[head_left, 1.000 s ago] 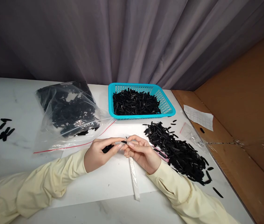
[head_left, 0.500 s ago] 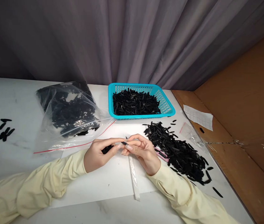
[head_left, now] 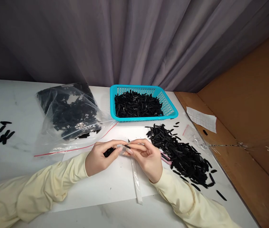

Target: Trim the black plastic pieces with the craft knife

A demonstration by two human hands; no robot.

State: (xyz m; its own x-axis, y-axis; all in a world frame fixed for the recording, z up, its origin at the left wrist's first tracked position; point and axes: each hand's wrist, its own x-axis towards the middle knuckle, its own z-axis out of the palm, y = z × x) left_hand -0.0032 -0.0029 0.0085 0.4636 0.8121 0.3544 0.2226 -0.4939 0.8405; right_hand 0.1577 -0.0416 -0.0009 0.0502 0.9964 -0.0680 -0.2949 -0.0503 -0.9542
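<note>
My left hand (head_left: 101,158) and my right hand (head_left: 150,158) meet over the white sheet (head_left: 96,186), fingertips almost touching. Between thumb and finger, my right hand pinches a thin black sliver (head_left: 127,146). Held in my left fingertips is a small piece of clear plastic film (head_left: 123,148), which lies against the sliver. More black slivers (head_left: 109,152) show inside the curve of my left hand; whether they are held or lie beneath it I cannot tell. A long, narrow clear plastic strip (head_left: 137,186) runs down the sheet from below my right fingers.
Behind stands a blue basket (head_left: 144,119) of black slivers. A clear zip bag (head_left: 53,139), partly filled with slivers, lies left. To the right spreads a loose pile (head_left: 184,152) over a pink-edged thing (head_left: 166,159). A cardboard wall (head_left: 248,88) borders the right side.
My right hand has shifted slightly and turned, its fingers now straighter. More of the clear film shows between the hands. My left hand has hardly moved.
</note>
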